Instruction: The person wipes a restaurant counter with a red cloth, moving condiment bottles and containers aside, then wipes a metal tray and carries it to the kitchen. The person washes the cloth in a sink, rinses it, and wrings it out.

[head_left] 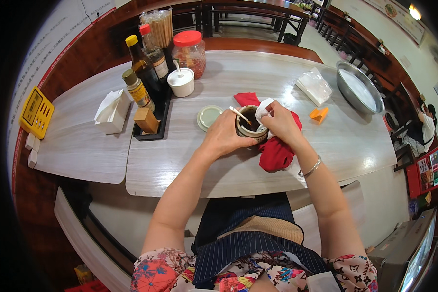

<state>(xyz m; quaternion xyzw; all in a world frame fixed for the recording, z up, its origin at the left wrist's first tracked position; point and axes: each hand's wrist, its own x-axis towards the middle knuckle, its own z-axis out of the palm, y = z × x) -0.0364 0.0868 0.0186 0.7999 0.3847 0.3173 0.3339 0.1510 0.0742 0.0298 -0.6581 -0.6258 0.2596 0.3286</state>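
In the head view my left hand (pixel 222 134) curls around the side of a small ceramic condiment jar (pixel 253 135) with dark contents. A white spoon (pixel 240 115) leans inside it, its handle over the rim. My right hand (pixel 281 122) pinches a white tissue or cloth (pixel 264 109) against the right side of the jar's rim. Under and beside that hand a red cloth (pixel 276 157) lies bunched on the table, and more red cloth shows behind the jar. The jar's pale round lid (pixel 209 117) rests on the table just left of it, partly behind my left hand.
To the left, a black tray (pixel 151 136) holds sauce bottles (pixel 141 65) and a wooden box (pixel 146 120), near a tissue box (pixel 113 113). A white lidded pot (pixel 181 82) and a red-lidded jar (pixel 189 54) stand behind. Right are an orange clip-like piece (pixel 318 115), a plastic-wrapped stack (pixel 314 87) and a metal basin (pixel 360 87).
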